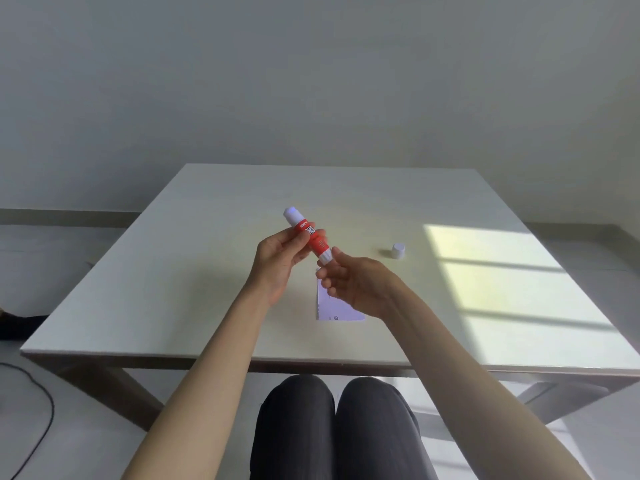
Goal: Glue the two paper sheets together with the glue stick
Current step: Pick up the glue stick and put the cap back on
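A red and white glue stick [309, 234] is held tilted above the table, its uncapped white tip pointing up and away. My left hand [280, 263] grips its red body. The fingertips of my right hand [353, 282] pinch the white base end. The white cap [398, 250] stands alone on the table to the right. Below my right hand lies white paper [337, 308], partly hidden by that hand; I cannot tell whether it is one sheet or two.
The pale table [173, 289] ends in a front edge just above my knees [332, 420]. A sunlit patch [502, 282] covers its right side. A dark cable [38, 410] runs over the floor at the lower left.
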Demonstrator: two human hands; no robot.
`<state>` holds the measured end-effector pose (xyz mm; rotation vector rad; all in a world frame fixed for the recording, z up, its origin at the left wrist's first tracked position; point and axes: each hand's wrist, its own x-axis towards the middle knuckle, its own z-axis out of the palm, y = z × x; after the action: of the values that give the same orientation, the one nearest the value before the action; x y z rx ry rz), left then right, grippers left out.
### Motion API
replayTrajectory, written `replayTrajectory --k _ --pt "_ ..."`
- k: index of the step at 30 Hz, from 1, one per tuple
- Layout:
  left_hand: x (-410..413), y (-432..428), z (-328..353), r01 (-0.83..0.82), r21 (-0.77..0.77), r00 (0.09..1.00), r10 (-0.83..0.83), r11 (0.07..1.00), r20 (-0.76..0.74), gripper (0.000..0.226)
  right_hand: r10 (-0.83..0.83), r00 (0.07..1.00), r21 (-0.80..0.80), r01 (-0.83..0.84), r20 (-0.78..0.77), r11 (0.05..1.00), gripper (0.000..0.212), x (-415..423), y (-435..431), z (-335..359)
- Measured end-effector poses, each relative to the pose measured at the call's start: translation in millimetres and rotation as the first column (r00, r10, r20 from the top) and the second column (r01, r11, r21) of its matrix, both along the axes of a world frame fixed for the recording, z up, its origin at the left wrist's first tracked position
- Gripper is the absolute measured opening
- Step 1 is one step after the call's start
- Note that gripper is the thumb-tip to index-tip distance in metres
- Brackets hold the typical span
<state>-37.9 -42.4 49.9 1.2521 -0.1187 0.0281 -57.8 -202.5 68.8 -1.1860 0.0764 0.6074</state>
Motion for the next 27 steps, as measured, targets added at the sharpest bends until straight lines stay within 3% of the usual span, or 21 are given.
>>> replayTrajectory --k 3,5,6,8,9,10,11,12,14,15,17,19,20,21,22,23,24,25,26,27 --pt "-3 2 5 -0.003 0.021 1.0 0.002 1.0 0.029 0.016 -0.098 0.995 0.13 0.097 0.004 0.987 0.02 -2 5 -4" --pt "-5 0 8 -0.005 0.063 0.999 0.002 0.998 0.05 0.014 -0.212 0.947 0.019 0.214 0.242 0.977 0.008 -6 10 -10" --pt "-7 -2 9 -0.005 0.073 0.999 0.002 0.997 0.055 0.011 -0.232 0.859 -0.154 0.333 0.457 0.93 0.01 -9 12 -14" --pt "-8 -7 10 -0.013 0.081 0.998 0.008 0.997 0.059 0.007 -0.031 0.574 -0.415 0.626 0.818 0.66 0.018 -14 17 -24" --pt "-8 -8 9 -0.017 0.085 0.998 0.011 0.996 0.062 0.007 0.073 0.469 -0.423 0.705 0.88 0.569 0.019 -15 18 -29" --pt "-8 -9 8 -0.02 0.085 0.998 0.014 0.996 0.068 0.008 0.104 0.427 -0.411 0.731 0.898 0.545 0.022 -14 18 -32" --pt "-8 -9 7 -0.022 0.077 0.997 0.017 0.997 0.071 0.01 0.063 0.465 -0.412 0.706 0.883 0.576 0.026 -13 17 -34" --pt "-7 -7 6 -0.025 0.068 0.997 0.02 0.997 0.072 0.012 -0.04 0.579 -0.416 0.631 0.814 0.655 0.032 -11 14 -31" --pt "-7 -4 4 -0.032 0.073 0.997 0.026 0.997 0.073 0.013 -0.183 0.887 -0.269 0.316 0.423 0.91 0.044 -5 9 -20" --pt "-7 -2 3 -0.031 0.083 0.997 0.025 0.996 0.074 0.013 -0.131 0.973 -0.104 0.153 0.19 0.983 0.048 -3 6 -16" --pt "-7 -1 3 -0.029 0.091 0.997 0.022 0.995 0.077 0.013 -0.02 0.999 0.109 0.023 -0.033 0.994 0.046 0 1 -12" --pt "-6 0 3 -0.034 0.086 0.997 0.027 0.996 0.078 0.013 -0.067 0.997 0.189 0.074 -0.045 0.979 0.028 1 2 -12" --pt "-6 0 2 -0.042 0.09 0.996 0.035 0.995 0.076 0.012 -0.12 0.992 0.177 0.11 0.046 0.978 0.018 0 4 -14" --pt "-6 0 2 -0.055 0.096 0.996 0.048 0.994 0.074 0.011 -0.175 0.958 0.065 0.164 0.227 0.984 0.008 -3 6 -16" --pt "-6 -1 1 -0.066 0.103 0.996 0.059 0.992 0.071 0.01 -0.187 0.861 -0.136 0.281 0.473 0.95 0.006 -6 8 -20" --pt "-7 -2 0 -0.073 0.107 0.995 0.066 0.992 0.068 0.01 -0.115 0.708 -0.325 0.455 0.697 0.829 0.011 -7 10 -25" --pt "-7 -3 0 -0.077 0.108 0.995 0.071 0.991 0.065 0.009 0.023 0.555 -0.417 0.596 0.832 0.686 0.015 -9 12 -31" --pt "-7 -4 0 -0.08 0.109 0.995 0.073 0.991 0.064 0.009 0.139 0.447 -0.436 0.676 0.883 0.594 0.017 -10 14 -34" --pt "-7 -4 0 -0.081 0.109 0.995 0.074 0.991 0.065 0.008 0.182 0.396 -0.425 0.703 0.9 0.571 0.019 -12 16 -37" --pt "-7 -4 0 -0.082 0.107 0.995 0.076 0.991 0.065 0.008 0.149 0.418 -0.42 0.691 0.896 0.589 0.021 -13 18 -38"
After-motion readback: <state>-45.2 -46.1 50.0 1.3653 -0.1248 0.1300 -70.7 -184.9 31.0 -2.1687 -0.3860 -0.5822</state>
